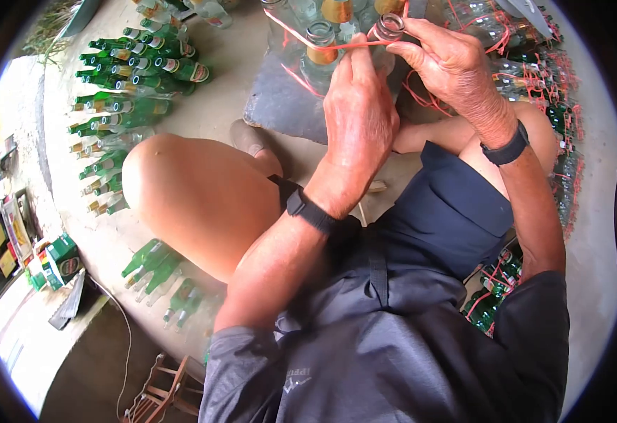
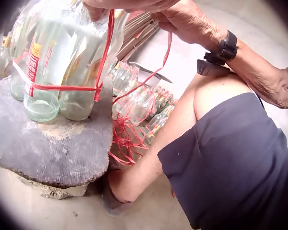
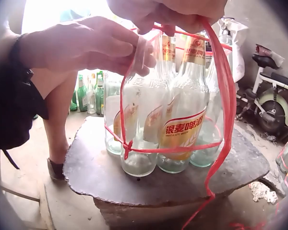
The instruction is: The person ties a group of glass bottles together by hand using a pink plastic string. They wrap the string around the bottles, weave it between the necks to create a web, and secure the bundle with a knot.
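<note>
A bundle of clear glass bottles [image 3: 182, 110] stands upright on a dark stone slab [image 1: 287, 116], with red plastic string [image 3: 182, 150] looped round the bottles low down and again at the necks. My right hand [image 1: 456, 70] pinches the string between thumb and forefinger beside an open bottle mouth. Just left of it, my left hand [image 1: 361, 116] reaches over the near bottles, its fingertips pinching the string at a neck. From the right hand a loose tail of string [image 3: 225, 105] hangs down past the slab's edge. Gold and white labels show on some bottles.
Rows of green bottles [image 1: 139, 63] stand on the floor to the left; more green bottles [image 1: 153, 268] lie nearer. String-tied bottles [image 1: 566, 141] line the right side. A tangle of red string [image 2: 127, 139] lies beside the slab. A scooter [image 3: 273, 100] is parked beyond.
</note>
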The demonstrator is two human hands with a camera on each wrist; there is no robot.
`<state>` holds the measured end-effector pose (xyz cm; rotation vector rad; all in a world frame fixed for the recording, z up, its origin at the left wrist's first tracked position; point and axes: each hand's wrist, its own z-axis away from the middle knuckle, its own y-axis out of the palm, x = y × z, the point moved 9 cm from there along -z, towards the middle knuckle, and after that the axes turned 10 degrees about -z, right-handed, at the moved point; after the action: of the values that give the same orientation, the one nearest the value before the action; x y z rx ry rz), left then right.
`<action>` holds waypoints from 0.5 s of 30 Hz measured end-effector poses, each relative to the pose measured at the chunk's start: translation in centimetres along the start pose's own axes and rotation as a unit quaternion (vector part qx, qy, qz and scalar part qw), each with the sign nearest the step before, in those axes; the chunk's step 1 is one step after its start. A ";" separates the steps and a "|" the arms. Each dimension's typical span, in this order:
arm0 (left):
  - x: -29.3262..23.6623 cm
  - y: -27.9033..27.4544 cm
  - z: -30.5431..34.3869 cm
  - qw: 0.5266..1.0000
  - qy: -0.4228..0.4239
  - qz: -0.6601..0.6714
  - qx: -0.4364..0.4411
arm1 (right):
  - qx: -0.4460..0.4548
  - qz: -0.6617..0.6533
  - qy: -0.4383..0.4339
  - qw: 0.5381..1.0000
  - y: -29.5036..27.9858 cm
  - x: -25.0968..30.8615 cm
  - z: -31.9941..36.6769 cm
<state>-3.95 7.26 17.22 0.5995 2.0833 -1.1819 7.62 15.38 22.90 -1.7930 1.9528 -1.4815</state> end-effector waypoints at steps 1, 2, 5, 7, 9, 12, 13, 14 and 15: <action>-0.1 -0.1 0.5 0.998 -0.021 0.004 0.063 | 0.013 0.015 -0.003 1.000 0.2 -0.2 0.2; -0.3 -0.5 1.2 0.998 -0.020 0.001 0.066 | 0.026 0.029 -0.007 0.999 0.4 -0.2 0.3; -1.9 -1.4 3.6 0.995 0.055 0.000 0.086 | 0.027 -0.014 0.019 0.999 0.4 -0.2 0.2; -2.6 -1.4 5.4 0.989 0.050 0.032 0.134 | 0.025 -0.010 0.016 1.000 0.5 0.0 0.1; -3.4 -1.7 6.6 0.985 0.049 0.044 0.158 | 0.034 0.001 0.012 0.999 0.4 0.4 -0.2; -3.6 -0.1 8.7 0.957 0.020 0.070 0.282 | 0.024 -0.045 0.010 0.999 0.2 2.0 -1.4; -3.5 0.3 9.3 0.950 0.020 0.062 0.304 | 0.003 -0.036 0.028 0.999 0.2 2.2 -1.3; -3.3 0.7 9.7 0.944 0.020 0.054 0.326 | 0.004 -0.038 0.029 0.999 0.3 2.3 -1.3; -3.2 0.6 9.7 0.943 0.018 0.053 0.327 | 0.000 -0.028 0.024 0.999 0.3 2.5 -1.4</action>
<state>1.74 -1.14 15.60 1.0209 1.6303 -1.8147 5.76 14.07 24.70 -1.8420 1.9396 -1.5563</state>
